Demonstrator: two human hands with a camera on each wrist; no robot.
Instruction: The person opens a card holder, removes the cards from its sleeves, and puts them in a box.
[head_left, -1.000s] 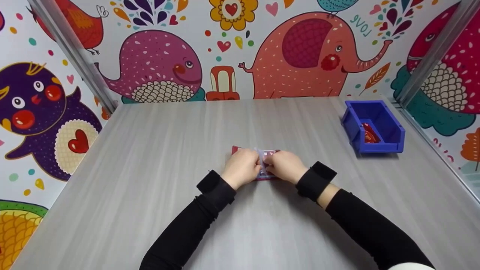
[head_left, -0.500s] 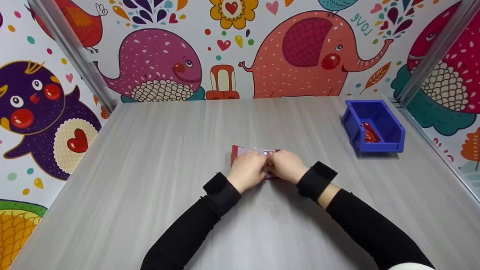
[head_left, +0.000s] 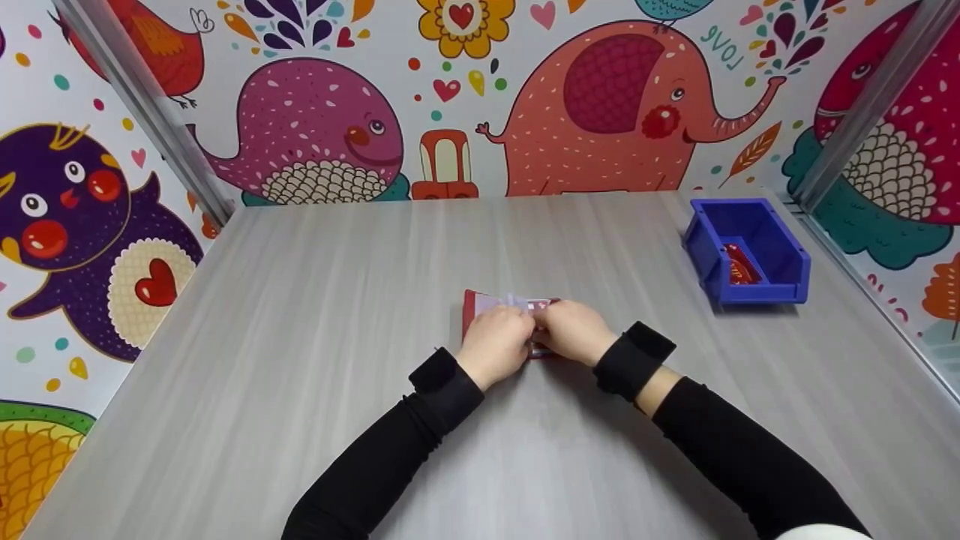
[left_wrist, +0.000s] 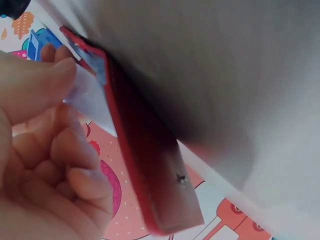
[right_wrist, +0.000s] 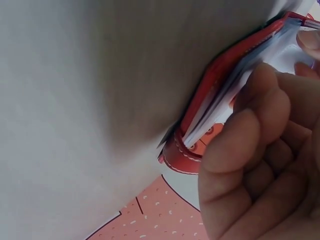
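Note:
A red card wallet [head_left: 470, 309] with clear plastic sleeves lies spread open on the table under both hands. My left hand [head_left: 496, 341] pinches a clear sleeve [left_wrist: 92, 100] between thumb and curled fingers, above the wallet's red cover [left_wrist: 145, 155]. Close against it, my right hand [head_left: 576, 330] has thumb and forefinger together at the sleeves [right_wrist: 215, 110] on the wallet's right half. A stitched red strap [right_wrist: 180, 155] stands out from the wallet's edge in the right wrist view. The fingertips are mostly hidden from the head view.
At the back right of the table [head_left: 337, 300] stands a blue bin [head_left: 769, 294] with a shiny red packet [head_left: 741, 266] inside. Printed cartoon walls [head_left: 600, 112] rise along the back and sides, with metal posts [head_left: 150, 112] at the corners.
My left hand has moved right along the wallet until it meets the right hand, uncovering the wallet's left edge. The raised sleeve leans lower now. My right hand stays nearly still.

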